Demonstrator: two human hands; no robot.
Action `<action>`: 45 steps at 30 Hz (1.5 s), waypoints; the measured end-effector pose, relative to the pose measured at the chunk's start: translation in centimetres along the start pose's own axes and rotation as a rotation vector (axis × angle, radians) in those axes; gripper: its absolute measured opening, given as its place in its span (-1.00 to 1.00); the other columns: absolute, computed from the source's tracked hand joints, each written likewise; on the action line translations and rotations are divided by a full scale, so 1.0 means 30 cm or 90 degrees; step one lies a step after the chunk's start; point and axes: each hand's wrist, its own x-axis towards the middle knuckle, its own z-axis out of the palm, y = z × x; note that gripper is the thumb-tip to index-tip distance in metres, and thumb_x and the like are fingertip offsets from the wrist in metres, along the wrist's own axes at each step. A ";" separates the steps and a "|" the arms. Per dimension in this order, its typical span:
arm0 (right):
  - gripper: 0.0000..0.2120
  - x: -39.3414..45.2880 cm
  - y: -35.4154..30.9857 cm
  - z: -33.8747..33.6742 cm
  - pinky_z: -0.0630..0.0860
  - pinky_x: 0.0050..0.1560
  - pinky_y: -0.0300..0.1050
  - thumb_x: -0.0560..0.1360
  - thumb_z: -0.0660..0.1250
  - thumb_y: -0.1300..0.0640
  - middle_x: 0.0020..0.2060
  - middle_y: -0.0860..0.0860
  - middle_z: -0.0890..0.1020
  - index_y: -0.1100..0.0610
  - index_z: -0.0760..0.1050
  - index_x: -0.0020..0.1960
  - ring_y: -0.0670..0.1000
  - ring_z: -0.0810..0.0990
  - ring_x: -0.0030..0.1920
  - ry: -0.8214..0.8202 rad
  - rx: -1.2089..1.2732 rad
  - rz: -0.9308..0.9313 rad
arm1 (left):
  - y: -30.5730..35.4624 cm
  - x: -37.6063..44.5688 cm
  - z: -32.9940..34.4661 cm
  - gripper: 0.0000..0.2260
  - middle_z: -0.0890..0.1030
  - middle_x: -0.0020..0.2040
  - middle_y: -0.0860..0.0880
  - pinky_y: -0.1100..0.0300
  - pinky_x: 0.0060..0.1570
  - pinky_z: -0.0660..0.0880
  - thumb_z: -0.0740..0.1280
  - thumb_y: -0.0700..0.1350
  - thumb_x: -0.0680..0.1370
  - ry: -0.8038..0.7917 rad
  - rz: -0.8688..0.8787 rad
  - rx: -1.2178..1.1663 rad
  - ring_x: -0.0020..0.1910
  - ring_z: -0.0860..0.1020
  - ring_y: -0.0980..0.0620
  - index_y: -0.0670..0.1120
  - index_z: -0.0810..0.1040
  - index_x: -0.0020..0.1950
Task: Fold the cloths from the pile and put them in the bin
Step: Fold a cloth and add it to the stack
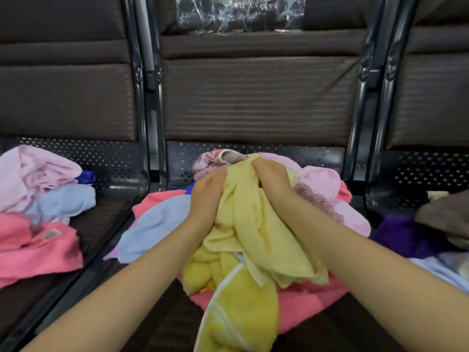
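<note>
A pale yellow cloth [256, 224] hangs bunched over the middle seat's pile of cloths [327, 189]. My left hand [206, 196] grips its upper left edge and my right hand [272, 180] grips its upper right, the two fists close together. Under it lie a brighter yellow towel with a white stripe [238, 308], a light blue cloth [157, 224], pink cloths and a coral one [312, 308]. No bin is in view.
I face a row of dark metal seats with brown padded backs [256, 102]. The left seat holds pink, light blue and coral cloths [38, 199]. On the right seat lie a purple cloth [403, 235] and a brown item [446, 214].
</note>
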 end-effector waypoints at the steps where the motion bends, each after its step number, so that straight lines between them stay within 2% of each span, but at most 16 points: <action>1: -0.74 0.002 -0.008 -0.004 0.45 -0.20 -0.23 0.57 0.20 0.11 -0.13 0.06 0.65 0.23 0.60 0.06 0.02 0.57 -0.07 0.011 -0.001 0.016 | 0.002 -0.005 0.009 -0.82 0.58 -0.13 0.05 0.09 0.05 0.48 0.22 0.00 0.60 0.021 0.006 0.001 -0.04 0.54 0.02 0.02 0.54 -0.15; 4: -0.66 -0.004 -0.001 -0.020 0.57 0.01 -0.08 0.54 0.25 0.06 0.08 0.15 0.62 0.22 0.53 0.23 0.09 0.61 0.04 0.010 0.093 0.081 | 0.009 -0.024 0.034 -0.78 0.52 -0.21 0.01 0.14 -0.12 0.41 0.24 -0.07 0.58 0.072 0.038 0.027 -0.16 0.46 0.05 -0.17 0.53 -0.17; 5: -0.61 -0.011 0.005 -0.019 0.61 -0.08 -0.10 0.52 0.28 0.08 0.11 0.19 0.62 0.25 0.49 0.27 0.07 0.64 -0.02 0.000 0.174 0.125 | 0.013 -0.029 0.036 -0.78 0.50 -0.24 0.00 0.14 -0.15 0.39 0.23 -0.09 0.58 0.071 0.043 0.035 -0.19 0.43 0.05 -0.17 0.50 -0.19; 7: -0.70 -0.054 -0.013 -0.042 0.62 -0.22 -0.15 0.51 0.26 0.19 -0.09 0.15 0.68 0.28 0.53 0.20 0.07 0.67 -0.16 -0.025 0.312 0.175 | 0.036 -0.058 0.029 -0.77 0.44 -0.29 0.00 0.16 -0.21 0.34 0.19 -0.12 0.58 0.057 0.049 0.049 -0.26 0.38 0.08 -0.15 0.44 -0.26; 10: -0.70 -0.122 -0.090 -0.101 0.62 -0.01 -0.05 0.47 0.18 0.25 -0.03 0.19 0.69 0.32 0.58 0.10 0.16 0.68 -0.02 -0.061 0.403 0.199 | 0.096 -0.118 0.017 -0.72 0.40 -0.37 0.07 0.29 -0.36 0.27 0.16 -0.18 0.60 0.024 0.089 0.124 -0.36 0.33 0.15 -0.07 0.38 -0.33; 12: -0.70 -0.210 -0.161 -0.157 0.61 -0.30 -0.15 0.56 0.13 0.14 -0.24 0.22 0.69 0.32 0.53 -0.10 0.09 0.69 -0.28 -0.121 0.438 0.186 | 0.154 -0.184 0.004 -0.71 0.47 -0.31 0.08 0.38 -0.38 0.27 0.14 -0.19 0.61 0.003 0.107 0.181 -0.31 0.39 0.17 -0.04 0.44 -0.30; 14: -0.57 -0.296 -0.214 -0.212 0.61 -0.31 -0.07 0.61 0.14 -0.06 -0.18 0.25 0.67 0.31 0.53 -0.06 0.13 0.69 -0.27 -0.201 0.466 0.164 | 0.203 -0.253 0.001 -0.75 0.55 -0.13 0.06 0.38 -0.26 0.32 0.13 -0.18 0.62 -0.017 0.115 0.207 -0.11 0.45 0.13 -0.10 0.57 -0.12; 17: -0.63 -0.407 -0.250 -0.278 0.63 -0.07 -0.01 0.56 0.28 0.04 0.18 0.28 0.56 0.32 0.49 0.20 0.17 0.61 0.04 -0.214 0.409 0.084 | 0.255 -0.375 0.001 -0.74 0.53 -0.02 0.07 0.36 -0.17 0.28 0.12 -0.14 0.63 -0.033 0.114 0.203 0.02 0.43 0.13 -0.14 0.60 0.08; 21: -0.76 -0.494 -0.162 -0.381 0.53 0.17 0.06 0.51 0.36 0.12 0.08 0.21 0.64 0.25 0.58 0.09 0.14 0.62 0.06 -0.018 0.294 0.059 | 0.211 -0.483 0.011 -0.72 0.49 0.03 0.09 0.31 -0.09 0.24 0.11 -0.04 0.63 -0.132 0.053 0.297 0.03 0.41 0.13 -0.06 0.56 0.18; 25: -0.64 -0.567 0.025 -0.496 0.53 0.16 0.03 0.52 0.32 0.11 0.07 0.16 0.63 0.28 0.51 0.25 0.11 0.61 0.01 0.107 0.142 0.138 | 0.100 -0.547 0.004 -0.82 0.52 -0.21 -0.04 0.26 -0.44 0.36 0.17 -0.03 0.61 -0.151 -0.053 0.295 -0.36 0.45 0.03 -0.08 0.50 0.05; 27: -0.66 -0.595 0.118 -0.540 0.54 0.04 0.01 0.53 0.31 0.13 0.07 0.24 0.62 0.33 0.50 0.21 0.10 0.57 -0.09 0.069 0.021 0.194 | 0.056 -0.549 -0.016 -0.86 0.53 -0.18 -0.05 0.14 -0.35 0.50 0.18 -0.05 0.60 -0.151 -0.069 0.319 -0.29 0.49 -0.02 -0.08 0.48 0.01; 29: -0.65 -0.592 0.170 -0.563 0.56 0.12 0.05 0.51 0.36 0.11 0.13 0.25 0.61 0.30 0.52 0.20 0.10 0.58 -0.05 0.007 -0.090 0.242 | 0.038 -0.542 -0.030 -0.91 0.58 -0.12 -0.07 -0.03 -0.09 0.58 0.21 -0.06 0.58 -0.145 -0.050 0.336 -0.20 0.54 -0.05 -0.04 0.46 -0.07; 31: -0.58 -0.578 0.183 -0.564 0.51 0.22 0.09 0.47 0.41 0.01 0.13 0.19 0.62 0.25 0.53 0.22 0.11 0.60 0.07 -0.008 -0.143 0.250 | 0.037 -0.537 -0.033 -0.90 0.58 -0.13 -0.02 0.03 -0.07 0.54 0.22 -0.04 0.58 -0.137 -0.030 0.363 -0.21 0.53 -0.01 -0.04 0.45 -0.06; 37: -0.31 -0.551 0.205 -0.538 0.48 0.25 0.09 0.32 0.52 -0.14 0.17 0.12 0.59 0.22 0.45 0.29 0.12 0.57 0.15 -0.024 -0.085 0.264 | 0.047 -0.536 -0.055 -0.84 0.58 -0.16 0.04 0.16 -0.18 0.46 0.27 -0.01 0.57 -0.131 0.086 0.436 -0.20 0.52 0.10 -0.08 0.54 0.00; 41: -0.57 -0.519 0.214 -0.525 0.43 0.31 0.12 0.47 0.42 0.01 0.16 0.14 0.59 0.25 0.50 0.22 0.13 0.55 0.17 -0.050 -0.087 0.239 | 0.030 -0.577 -0.029 -0.82 0.61 -0.22 0.07 0.16 -0.10 0.49 0.28 -0.04 0.58 -0.259 0.045 0.359 -0.28 0.52 0.16 -0.11 0.62 -0.03; 45: -0.66 -0.504 0.194 -0.532 0.45 0.29 0.08 0.54 0.31 0.16 0.17 0.16 0.58 0.29 0.49 0.26 0.19 0.55 0.19 0.008 0.057 0.218 | 0.009 -0.569 0.022 -0.78 0.61 -0.19 0.10 0.19 -0.05 0.48 0.28 0.05 0.57 -0.267 0.056 0.373 -0.27 0.52 0.19 -0.03 0.61 0.08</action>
